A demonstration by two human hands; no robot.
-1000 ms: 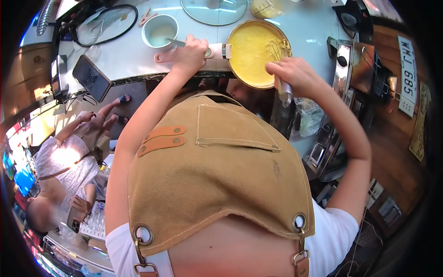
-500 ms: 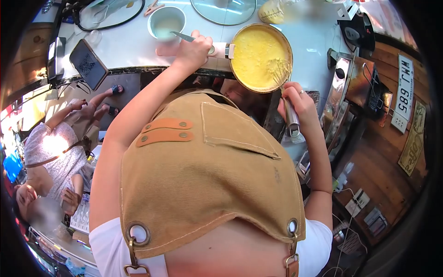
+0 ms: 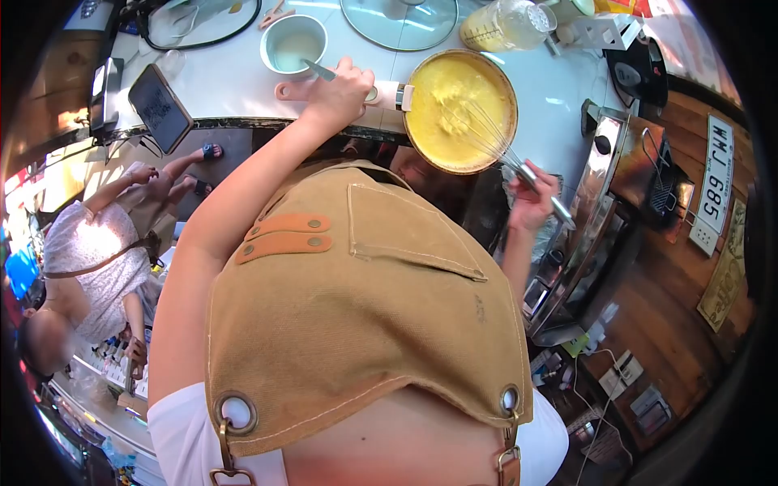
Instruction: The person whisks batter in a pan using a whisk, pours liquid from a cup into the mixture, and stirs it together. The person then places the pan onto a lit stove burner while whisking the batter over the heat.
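Note:
My left hand (image 3: 339, 99) is closed around the pink handle (image 3: 292, 91) of a frying pan (image 3: 409, 138). Soft yellow egg-like mixture (image 3: 442, 89) covers the pan's inside, with a thicker clump near the middle. In my right hand (image 3: 531, 198) is a metal whisk (image 3: 559, 212); its wires dip into the mixture and its handle slants down to the right. Just above my left hand, a white cup (image 3: 267, 47) holds pale liquid. A spoon (image 3: 321, 71) leans out of it toward my fingers; whether they touch it I cannot tell.
A glass lid (image 3: 397, 24) and a measuring jar (image 3: 490, 31) stand beyond the pan on the white counter (image 3: 219, 89). A phone (image 3: 160, 109) is propped at the left. A metal appliance (image 3: 604, 154) borders the right side. Another person (image 3: 89, 235) sits at the left.
My right hand has moved right and down, tilting the whisk handle outward. The whisk wires have swung toward the pan's middle, where the mixture is now clumped. My left hand keeps its grip.

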